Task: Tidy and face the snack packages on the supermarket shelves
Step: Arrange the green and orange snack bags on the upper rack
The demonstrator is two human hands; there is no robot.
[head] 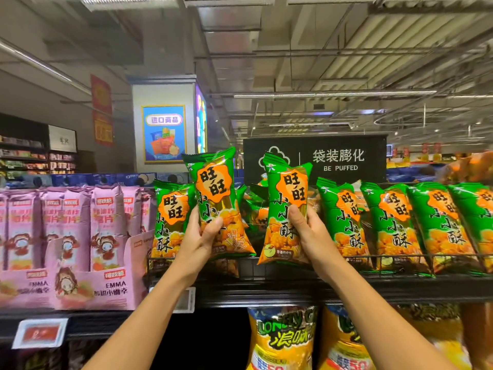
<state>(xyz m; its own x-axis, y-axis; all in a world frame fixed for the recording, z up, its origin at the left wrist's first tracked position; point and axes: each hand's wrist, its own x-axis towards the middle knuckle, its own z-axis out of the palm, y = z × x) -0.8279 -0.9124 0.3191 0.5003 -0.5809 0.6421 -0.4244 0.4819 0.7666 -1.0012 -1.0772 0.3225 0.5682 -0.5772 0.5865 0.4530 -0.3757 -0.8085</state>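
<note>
**K:** Snack packages status: two green bags off the top shelf (293, 283), one per hand. Left hand (198, 237) is curled round the lower half of the left bag (217, 198), thumb across the front. Right hand (310, 233) grips the right bag (286, 209) the same way, thumb on the front, fingers hidden behind.

**J:** Orientation?

**K:** Both upright, long axis near vertical, printed fronts toward the camera. Left bag's top leans slightly left, and it sits a bit higher than the right bag. Neither touches the other.

**J:** Where does the gap lie from the hands?

**K:** Straight ahead and a bit below, between the two bags, behind the wire front rail (400, 256). A few green bags lie slumped in there. Standing bag (170, 217) just left of the left hand, tidy faced row (400, 220) to the right of the right hand.

**J:** Nearer hand?

**K:** About even; my read is the right bag is lower, closer to the rail. Likely goes in first, base down, front out.

**J:** Risk?

**K:** Slumped bags may block the slot.
</note>
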